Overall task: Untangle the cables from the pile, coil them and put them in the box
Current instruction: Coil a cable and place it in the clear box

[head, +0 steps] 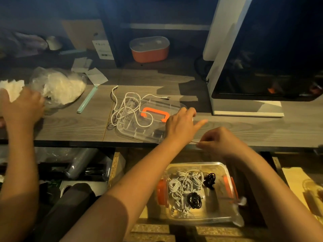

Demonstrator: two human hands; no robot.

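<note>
Grey wood-grain desk [70, 126] forms the work surface, with a dark-screened white unit [262, 49] at the back right. A clear lid [125, 132] with an orange handle [155, 114] lies near the front edge. One white cable [127, 109] sprawls in loose loops across the lid and onto the desk, not yet coiled. Below the desk edge sits the box [197, 164], which holds coiled cables [183, 186], most of them white and two black.

Grip state:
- Your right hand [222, 142] has its fingers curled and pinches a thin strand [196, 142]. You cannot tell from this view whether it is a cable or a tie.
- Your left hand [181, 124] sits over the lid's right end with one finger stretched out. Whether it holds anything cannot be told.
- A third hand [22, 105], probably another person's, rests on a plastic bag [57, 84] at far left.

Likely faults from here:
1. The loops cross the handle. A straight pull on one end may snag there and tighten the tangle.
2. The lid is light and close to the edge. A snagged pull could drag it off onto the box.
3. The pinch on the strand is narrow and could slip under tension.
4. The coils in the box appear unbound, so a careless drop could loosen them.
</note>
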